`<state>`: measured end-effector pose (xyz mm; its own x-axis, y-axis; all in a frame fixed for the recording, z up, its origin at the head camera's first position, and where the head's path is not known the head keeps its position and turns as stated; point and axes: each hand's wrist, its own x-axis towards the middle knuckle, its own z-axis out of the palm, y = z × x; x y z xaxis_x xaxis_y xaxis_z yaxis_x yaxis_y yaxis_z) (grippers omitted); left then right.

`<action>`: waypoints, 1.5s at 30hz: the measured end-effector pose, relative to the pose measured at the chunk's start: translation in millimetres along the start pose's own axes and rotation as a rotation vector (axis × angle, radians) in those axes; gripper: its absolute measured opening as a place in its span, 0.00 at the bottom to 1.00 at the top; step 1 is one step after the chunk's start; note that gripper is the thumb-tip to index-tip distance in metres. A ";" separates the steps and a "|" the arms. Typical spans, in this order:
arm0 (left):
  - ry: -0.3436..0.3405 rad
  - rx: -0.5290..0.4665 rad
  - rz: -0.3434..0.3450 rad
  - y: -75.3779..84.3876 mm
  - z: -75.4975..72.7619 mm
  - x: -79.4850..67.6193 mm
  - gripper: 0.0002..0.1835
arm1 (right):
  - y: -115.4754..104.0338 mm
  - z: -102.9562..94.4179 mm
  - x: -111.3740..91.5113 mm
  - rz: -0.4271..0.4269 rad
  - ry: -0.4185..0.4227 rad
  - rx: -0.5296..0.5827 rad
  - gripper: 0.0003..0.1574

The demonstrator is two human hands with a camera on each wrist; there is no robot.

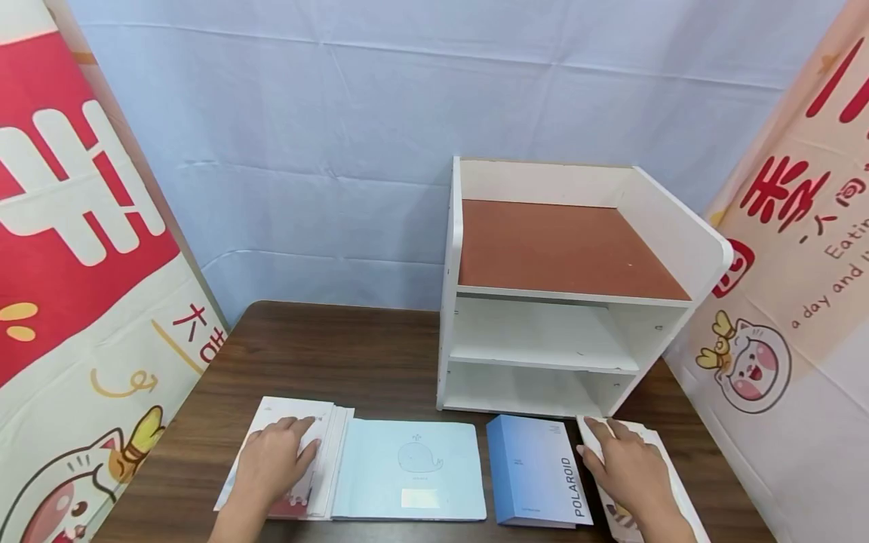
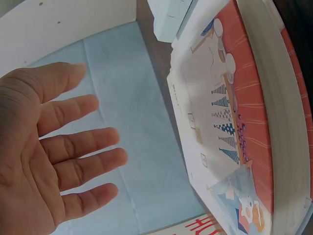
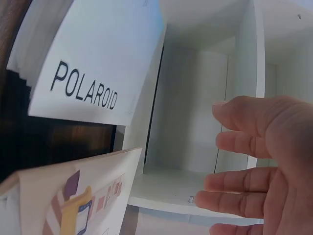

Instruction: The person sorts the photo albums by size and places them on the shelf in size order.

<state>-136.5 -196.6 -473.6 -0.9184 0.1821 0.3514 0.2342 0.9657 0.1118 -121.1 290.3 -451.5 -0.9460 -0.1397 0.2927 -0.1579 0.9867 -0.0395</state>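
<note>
In the head view my left hand (image 1: 274, 460) is over a white book with a red lower part (image 1: 288, 409) at the left. Its fingers are extended and grip nothing in the left wrist view, where the book's illustrated cover (image 2: 195, 122) and thick page edge show beside them. At the right, my right hand (image 1: 627, 467) is over a white book with a cartoon print (image 1: 672, 471), partly hiding it. The right wrist view shows these fingers straight, with nothing held. Between the hands lie a pale blue whale book (image 1: 373, 467) and a blue POLAROID book (image 1: 536, 467).
A white shelf unit (image 1: 451, 302) with a brown top panel (image 1: 557, 249) and two open compartments stands behind the books, right of centre. All rests on a dark wooden table (image 1: 339, 347). A pale blue cloth (image 1: 305, 151) hangs behind, with printed curtains at both sides.
</note>
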 end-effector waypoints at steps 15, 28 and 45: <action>-0.073 -0.137 -0.129 14.2 -12.9 -4.0 0.21 | -19.7 -4.6 -4.7 0.092 -0.138 0.110 0.30; -0.213 -0.269 -0.269 14.8 -11.7 -10.5 0.25 | -36.1 -0.7 -6.3 0.174 -0.275 0.280 0.34; -0.219 -0.405 -0.293 21.1 -0.4 -17.6 0.25 | -58.6 7.6 -5.9 0.114 -0.241 0.413 0.31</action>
<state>-115.3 -179.5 -477.0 -0.9985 -0.0080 0.0548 0.0229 0.8413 0.5400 -108.4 232.7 -458.3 -0.9947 -0.0962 0.0365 -0.1023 0.8880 -0.4483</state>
